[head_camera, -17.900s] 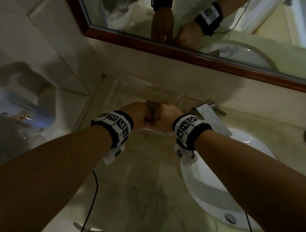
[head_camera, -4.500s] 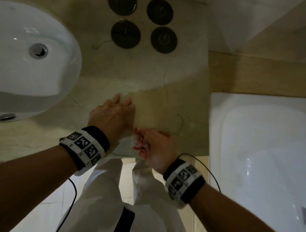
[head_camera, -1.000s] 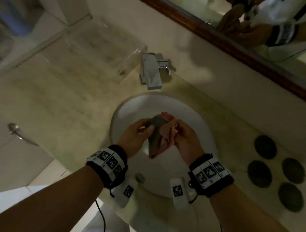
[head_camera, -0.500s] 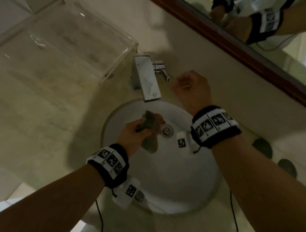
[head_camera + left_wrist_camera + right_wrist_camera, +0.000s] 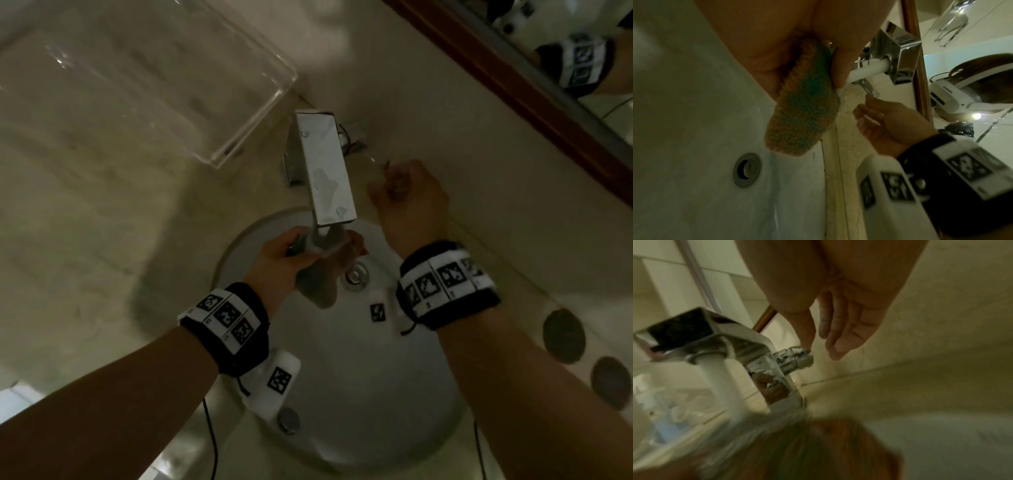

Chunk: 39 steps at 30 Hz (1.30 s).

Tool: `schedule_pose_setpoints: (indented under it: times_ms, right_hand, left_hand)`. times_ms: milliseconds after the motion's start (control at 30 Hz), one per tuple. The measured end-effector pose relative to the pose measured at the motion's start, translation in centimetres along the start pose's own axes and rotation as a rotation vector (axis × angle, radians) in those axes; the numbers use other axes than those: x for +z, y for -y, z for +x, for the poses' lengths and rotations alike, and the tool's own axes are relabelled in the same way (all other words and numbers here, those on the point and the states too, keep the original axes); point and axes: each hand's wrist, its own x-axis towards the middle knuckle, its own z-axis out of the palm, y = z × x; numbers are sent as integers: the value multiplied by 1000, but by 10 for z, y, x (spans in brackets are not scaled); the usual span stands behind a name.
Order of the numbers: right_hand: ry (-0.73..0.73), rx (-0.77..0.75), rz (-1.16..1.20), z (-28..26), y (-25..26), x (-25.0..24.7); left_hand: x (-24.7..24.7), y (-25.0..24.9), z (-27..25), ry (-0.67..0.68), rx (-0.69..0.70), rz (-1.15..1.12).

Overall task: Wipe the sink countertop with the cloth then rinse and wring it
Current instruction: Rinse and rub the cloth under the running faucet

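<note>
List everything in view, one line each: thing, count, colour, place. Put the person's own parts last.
cloth: one, orange and green, held under the running tap
tap: one, chrome, behind the sink, water flowing
tap handle: one, chrome, on the tap's right side
sink: one, white, set in the countertop
drain: one, metal, in the sink bottom
countertop: one, beige marble, around the sink
clear tray: one, transparent, on the countertop left of the tap
dark discs: two seen, on the countertop right of the sink
mirror: one, brown frame, on the wall behind
left hand: grips the cloth
right hand: at the tap handle, thumb touching it; fingers loosely curled
</note>
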Motion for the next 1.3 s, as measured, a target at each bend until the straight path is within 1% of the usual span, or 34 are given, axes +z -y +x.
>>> schedule_pose_setpoints:
  times_ms: [33,67,167,200,267,300,400,500,600,633,700,767,833,900,967,1033,1100,1300]
  right_hand:
    - [51,68,46,-13,-8,6]
    - [135,128,102,-26,-16,14]
    - [433,217,285,-61,-34,36]
    - [495,246,345,-67,-38,42]
    - [534,317,433,-70,-40,49]
    - [513,327,452,-70,-39,50]
    - [387,261,453,-68,-36,48]
    - [365,257,534,-67,-31,46]
    - [319,233,600,-67,-28,42]
    - [305,222,605,-67,-28,42]
    - [283,233,594,-68,-28,42]
    - [277,278,610,-70,-28,40]
    - [308,323,675,-71,-29,38]
    - [331,321,678,-70,-32,38]
    - [312,310,609,-67,-35,39]
    - [279,352,560,-64,-39,41]
    - [242,385,531,-63,-43,42]
    - [178,383,502,-63,-45,52]
  left_hand:
    - [0,1,2,-2,-6,-5]
    - [0,2,3,-9,-10,-8]
    - [-1,4,5,0,-44,-4]
    - [-2,4,6,7,-57,-1]
    - [-3,4,9,-4,-68,24]
    - [-3,5,12,-9,-59,38]
    - [-2,5,14,-12,-9,71]
    - [1,7,18,-80,21,141]
    - [3,15,25,-212,-49,134]
    - [2,20,29,-216,-72,137]
    - [1,24,33,-179,-128,189]
    - [1,24,33,-164,-184,186]
    - [1,24,34,-163,-188,161]
    - [3,20,34,-170,-123,107]
    - [6,15,33,-206,-51,45]
    - [8,13,34,-232,-15,39]
    - [9,12,34,-254,19,73]
    - [16,3,29,-299,103,265]
